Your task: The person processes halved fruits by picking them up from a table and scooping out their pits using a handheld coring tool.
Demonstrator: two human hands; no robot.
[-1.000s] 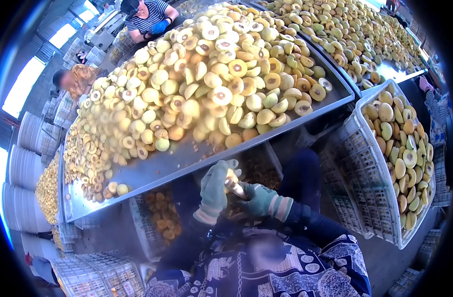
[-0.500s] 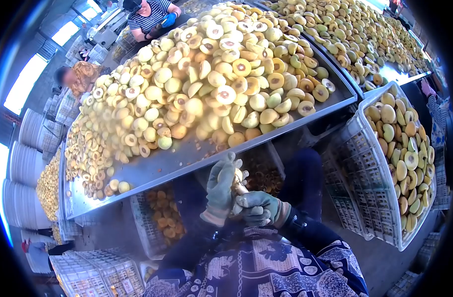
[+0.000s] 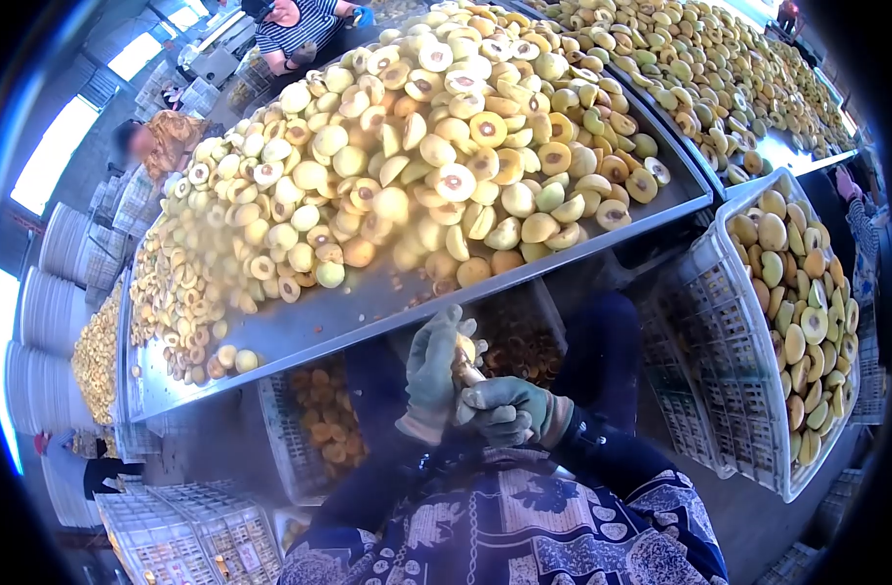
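In grey-green work gloves, both of my hands meet above my lap, just in front of the metal table. My left hand [image 3: 430, 378] is closed around a pale yellow fruit piece [image 3: 462, 353], apparently a peach half, mostly covered by the fingers. My right hand [image 3: 509, 409] grips a short hand tool [image 3: 473, 374] with a shiny shaft, its end against the fruit; the tip is hidden. Beyond my hands, a large heap of halved yellow peaches [image 3: 387, 156] lies on the table [image 3: 358, 327], many halves showing brown stones or hollows.
A white plastic crate [image 3: 724, 322] full of peach halves stands tilted at right. Below the table edge, another crate [image 3: 288, 439] holds darker orange pieces. More crates [image 3: 187, 536] stand lower left. Co-workers [image 3: 295, 34] sit across the heap; stacked white tubs [image 3: 51, 312] line the left.
The view has shifted slightly. My hands remain together, the left fingers wrapped a little differently around the fruit. Across the heap, a co-worker's blue-gloved hand has moved to the right.
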